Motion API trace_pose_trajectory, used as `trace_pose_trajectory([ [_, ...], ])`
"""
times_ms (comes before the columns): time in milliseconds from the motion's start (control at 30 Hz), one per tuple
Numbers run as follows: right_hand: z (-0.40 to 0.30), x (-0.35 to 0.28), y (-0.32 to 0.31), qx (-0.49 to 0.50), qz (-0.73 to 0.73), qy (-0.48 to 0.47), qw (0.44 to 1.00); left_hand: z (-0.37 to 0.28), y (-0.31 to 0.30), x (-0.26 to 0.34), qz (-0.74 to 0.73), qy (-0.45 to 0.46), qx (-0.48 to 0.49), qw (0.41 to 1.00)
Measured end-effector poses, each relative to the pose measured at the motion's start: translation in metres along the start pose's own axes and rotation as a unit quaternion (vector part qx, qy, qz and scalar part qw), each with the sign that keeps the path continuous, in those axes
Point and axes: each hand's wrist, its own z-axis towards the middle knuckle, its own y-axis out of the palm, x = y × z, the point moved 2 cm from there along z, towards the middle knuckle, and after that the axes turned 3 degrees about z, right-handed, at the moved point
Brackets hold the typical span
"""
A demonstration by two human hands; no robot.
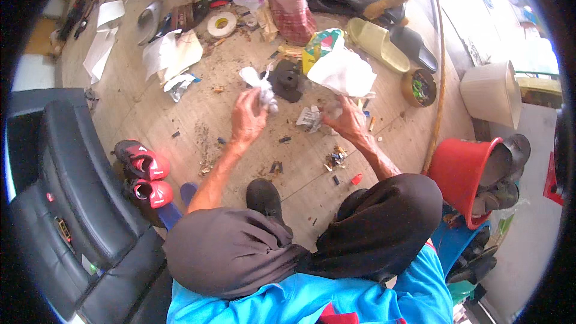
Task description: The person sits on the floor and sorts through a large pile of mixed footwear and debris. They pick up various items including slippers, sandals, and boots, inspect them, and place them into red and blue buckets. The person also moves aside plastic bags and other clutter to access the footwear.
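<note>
My left hand pinches a crumpled whitish plastic wrapper above the floor, just left of a flat black piece with a raised round middle. On the right, my right hand is low over the floor with its thumb and fingers reaching forward. Close to its fingertips lies a crumpled clear packet with print. Blur hides whether the fingers grip it. Beyond that hand is a white sheet, partly covering a yellow and green printed bag.
A roll of white tape, loose papers and piled shoes lie ahead. Red shoes and a black sofa are left. At right are a wooden stick, round tin and red bucket. Small scraps litter the floor.
</note>
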Motion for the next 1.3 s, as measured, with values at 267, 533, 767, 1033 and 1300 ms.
trace_pose_trajectory([
  [267,-0.016,-0.070,-0.028,-0.177,0.329,0.085,0.924,-0.041,0.008,0.083,-0.050,0.132,-0.165,0.976],
  [533,-0.043,-0.093,0.004,-0.299,0.398,0.103,0.861,-0.069,0.010,0.073,-0.027,0.062,-0.159,0.985],
  [767,-0.054,-0.071,0.011,-0.277,0.430,0.140,0.848,-0.033,-0.085,0.039,0.211,-0.051,-0.114,0.969],
  [1033,-0.063,-0.063,0.010,-0.311,0.400,0.161,0.847,-0.026,-0.221,-0.135,0.261,-0.192,0.060,0.944],
  [1300,-0.059,-0.057,0.014,-0.316,0.385,0.185,0.847,-0.013,-0.314,-0.231,0.390,-0.387,0.005,0.836],
])
